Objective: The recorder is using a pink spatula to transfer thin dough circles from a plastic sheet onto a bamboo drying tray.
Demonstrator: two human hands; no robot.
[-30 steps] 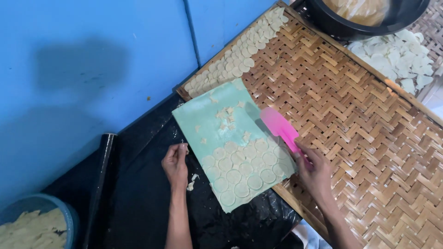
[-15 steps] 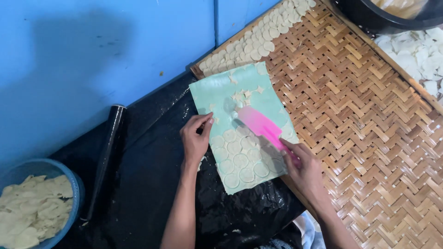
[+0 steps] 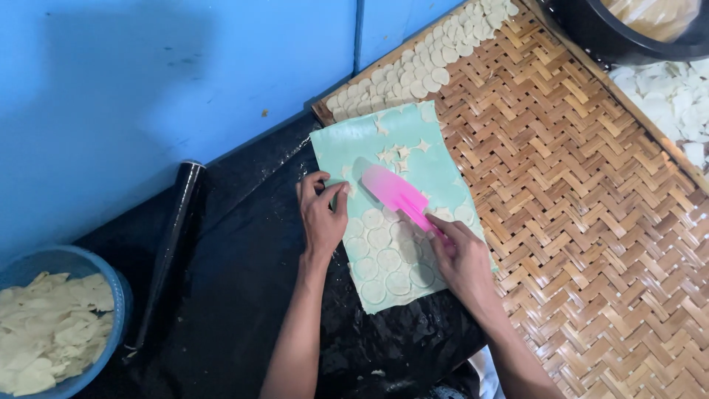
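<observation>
The right hand [image 3: 461, 258] grips a pink scraper [image 3: 399, 193], now slid under dough rounds [image 3: 384, 258]; the left hand [image 3: 323, 214], fingers spread, pins the green sheet [image 3: 436, 166].

A single head-worn view is given, aimed steeply down and fairly close; the woven bamboo tray [image 3: 591, 222] is seemingly cropped at right.

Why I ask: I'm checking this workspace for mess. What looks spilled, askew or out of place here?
Little stands out. The green sheet lies skewed, half on the woven tray, half on black plastic. Star-shaped dough scraps lie loose on it near the pink scraper.
</observation>
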